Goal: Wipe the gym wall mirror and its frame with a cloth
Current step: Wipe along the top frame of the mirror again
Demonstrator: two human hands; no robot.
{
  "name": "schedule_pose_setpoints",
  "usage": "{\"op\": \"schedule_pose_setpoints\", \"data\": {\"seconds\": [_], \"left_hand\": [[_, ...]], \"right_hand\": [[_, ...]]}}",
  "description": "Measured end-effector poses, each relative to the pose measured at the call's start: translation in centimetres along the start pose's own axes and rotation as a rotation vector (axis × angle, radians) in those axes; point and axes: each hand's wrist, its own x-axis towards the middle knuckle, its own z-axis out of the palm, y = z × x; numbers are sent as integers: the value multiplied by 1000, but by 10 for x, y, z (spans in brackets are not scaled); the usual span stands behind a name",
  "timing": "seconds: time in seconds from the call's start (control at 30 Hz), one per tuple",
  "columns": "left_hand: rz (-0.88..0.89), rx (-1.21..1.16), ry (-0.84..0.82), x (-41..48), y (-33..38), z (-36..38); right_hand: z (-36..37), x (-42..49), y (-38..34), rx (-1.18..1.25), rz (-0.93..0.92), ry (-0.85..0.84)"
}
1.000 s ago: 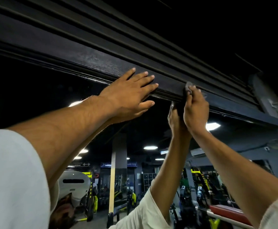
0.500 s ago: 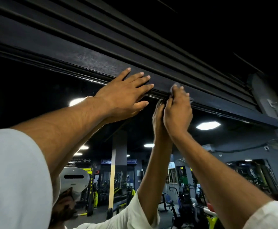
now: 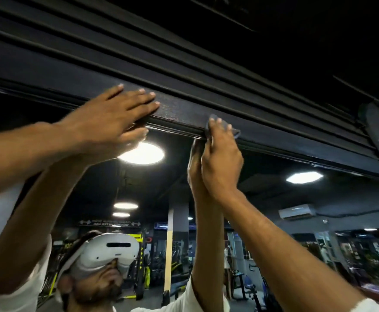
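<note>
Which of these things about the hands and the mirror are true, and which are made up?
1. The left hand lies flat on the frame. True.
2. The right hand is empty. False: it holds a cloth against the frame.
3. The cloth is bright yellow. False: it is dark.
4. The mirror shows a glowing round light. True.

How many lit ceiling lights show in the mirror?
4 clearly: a large round light under the left hand, a hexagonal light at right, two oval lights lower center. Arms may hide others.
</note>
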Motion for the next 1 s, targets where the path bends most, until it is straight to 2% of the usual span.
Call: {"op": "schedule_pose_setpoints", "data": {"seconds": [0.13,0.27,0.3,0.43,0.53,0.63,0.7,0.73,0.83,1.0], "left_hand": [[-60,36,1,-16,-36,-13],[-103,73,53,-28,-46,-9],[-101,76,55,-27,-46,-9],[-85,66,47,-26,-51,-8],[-6,40,6,-28,-60,-12],[89,64,-60,-41,-96,-27],[66,78,-41,-55,-117,-30],[43,82,-11,-61,-121,-28],[20,98,38,-64,-118,-22],[99,33,-52,-73,-133,-33]], "right_hand": [[-13,22,-3,-83,-193,21],[-3,52,4,-148,80,75],[5,49,-7,-145,100,78],[29,27,-64,-55,-35,54],[20,22,-69,-53,-89,-24],[3,16,-50,-158,135,49],[9,7,-53,-175,286,123],[16,3,-66,-165,304,142],[43,-6,-124,-118,204,161],[48,4,-199,-1,-29,110]]}}
